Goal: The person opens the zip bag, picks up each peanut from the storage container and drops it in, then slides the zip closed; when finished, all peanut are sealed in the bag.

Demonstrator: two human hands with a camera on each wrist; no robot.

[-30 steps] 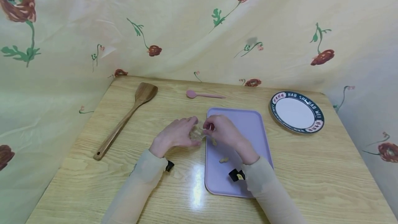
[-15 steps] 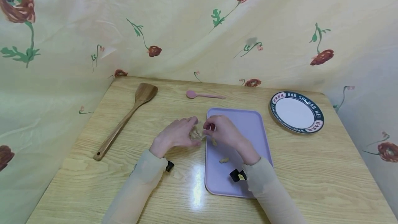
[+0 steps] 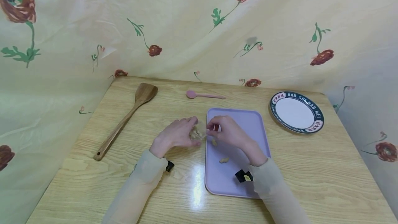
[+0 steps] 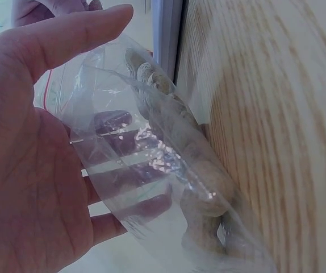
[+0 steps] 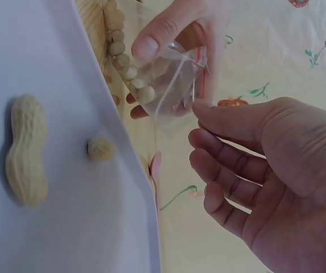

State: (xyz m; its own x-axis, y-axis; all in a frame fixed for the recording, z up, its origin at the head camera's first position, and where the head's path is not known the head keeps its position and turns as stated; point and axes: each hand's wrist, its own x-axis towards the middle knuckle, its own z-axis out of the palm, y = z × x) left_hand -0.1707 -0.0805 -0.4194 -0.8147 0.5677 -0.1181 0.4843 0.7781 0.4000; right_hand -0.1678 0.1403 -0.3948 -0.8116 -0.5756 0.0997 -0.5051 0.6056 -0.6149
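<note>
A clear zip bag [image 4: 134, 148] with a red line near its mouth holds several peanuts [image 4: 208, 187] in their shells. My left hand [image 3: 177, 134] grips the bag, thumb on one side and fingers behind, just left of a lilac tray [image 3: 245, 117]. My right hand [image 3: 228, 132] is over the tray's left edge, its thumb and forefinger pinching at the bag's mouth, where the thumb tip meets the plastic [image 5: 180, 102]. Two loose peanuts lie on the tray: one peanut [image 3: 224, 160] in the middle, another peanut [image 3: 214, 142] below my right hand.
A wooden spatula [image 3: 130, 113] lies along the left of the table [image 3: 174, 186]. Behind the tray is a pink spoon [image 3: 199, 95]. A white plate [image 3: 295, 113] with a dark green rim stands at the back right. A flowered cloth [image 3: 192, 27] hangs behind the table.
My right hand has shifted slightly to the right, and its forearm has swung right as well. The left hand stays in place around the bag. The loose peanuts have not moved.
</note>
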